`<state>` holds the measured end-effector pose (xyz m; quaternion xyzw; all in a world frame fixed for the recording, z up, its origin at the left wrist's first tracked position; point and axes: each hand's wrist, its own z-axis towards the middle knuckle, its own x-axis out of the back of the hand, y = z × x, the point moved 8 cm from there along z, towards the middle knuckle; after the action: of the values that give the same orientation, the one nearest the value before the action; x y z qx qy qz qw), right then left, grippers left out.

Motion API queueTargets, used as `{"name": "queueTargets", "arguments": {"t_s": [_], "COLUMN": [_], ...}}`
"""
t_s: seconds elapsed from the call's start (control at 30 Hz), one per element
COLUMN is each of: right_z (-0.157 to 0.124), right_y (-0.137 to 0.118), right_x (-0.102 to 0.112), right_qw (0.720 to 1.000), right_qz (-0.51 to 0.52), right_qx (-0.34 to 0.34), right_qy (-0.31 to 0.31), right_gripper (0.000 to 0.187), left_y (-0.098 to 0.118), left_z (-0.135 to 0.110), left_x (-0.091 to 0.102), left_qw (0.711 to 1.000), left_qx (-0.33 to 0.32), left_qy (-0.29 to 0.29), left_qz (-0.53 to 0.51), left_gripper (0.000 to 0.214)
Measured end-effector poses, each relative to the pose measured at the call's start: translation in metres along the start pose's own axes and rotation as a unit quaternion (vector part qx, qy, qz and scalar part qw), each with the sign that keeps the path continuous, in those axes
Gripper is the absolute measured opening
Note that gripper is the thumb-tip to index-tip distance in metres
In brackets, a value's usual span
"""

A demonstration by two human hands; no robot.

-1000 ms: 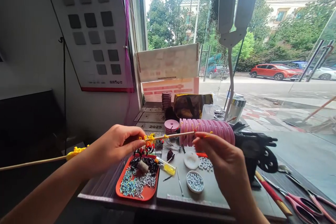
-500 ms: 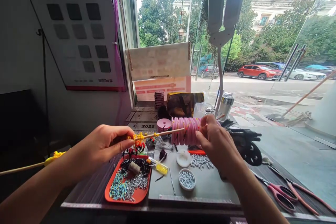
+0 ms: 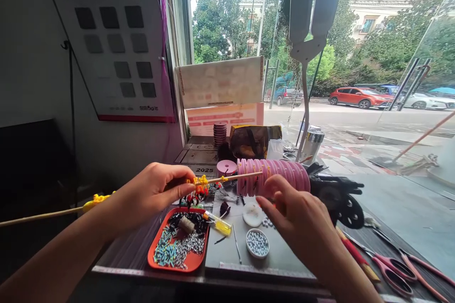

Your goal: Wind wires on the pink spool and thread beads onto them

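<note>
My left hand [image 3: 170,183] is closed around a thin wooden stick [image 3: 245,175]. Yellow threads or knots [image 3: 202,180] wrap the stick by the fingertips, and small red and black pieces dangle beneath them. The stick's far end points right, in front of a row of pink spools [image 3: 284,173] wound with thin lines. My right hand [image 3: 289,208] hovers before these spools, thumb and index finger apart, with nothing visible between them. Another yellow bundle [image 3: 101,199] hangs on the stick's near part, behind my left forearm.
A red tray [image 3: 152,258] holds small tubes and metal pieces. Beside it lie a yellow-capped tube [image 3: 223,226], a needle-like tool [image 3: 237,245] and a white cup of grey beads [image 3: 257,243]. Pink-handled scissors [image 3: 394,272] and pliers [image 3: 423,270] lie right; a can [image 3: 313,143] stands behind.
My right hand has moved down and left from the right part of the pink spools, and its fingers have spread. My left hand still holds the stick. The whole view has shifted slightly.
</note>
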<state>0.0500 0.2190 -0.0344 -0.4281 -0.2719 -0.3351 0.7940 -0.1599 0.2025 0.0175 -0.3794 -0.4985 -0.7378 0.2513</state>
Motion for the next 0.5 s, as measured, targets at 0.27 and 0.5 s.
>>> {"name": "queueTargets", "arguments": {"t_s": [0.27, 0.5], "right_z": [0.004, -0.001], "right_y": [-0.045, -0.030], "right_x": [-0.064, -0.053], "right_qw": [0.854, 0.913], "right_qz": [0.493, 0.404], "right_qx": [-0.001, -0.007], "right_qy": [-0.167, -0.056], "right_gripper": [0.041, 0.034], "left_y": [0.014, 0.007], "left_z": [0.004, 0.002], "left_x": [-0.012, -0.010], "left_qw": [0.999, 0.999], "left_qx": [-0.004, 0.002], "left_qy": [-0.050, -0.046], "left_qz": [0.000, 0.015], "left_gripper": [0.033, 0.035]}}
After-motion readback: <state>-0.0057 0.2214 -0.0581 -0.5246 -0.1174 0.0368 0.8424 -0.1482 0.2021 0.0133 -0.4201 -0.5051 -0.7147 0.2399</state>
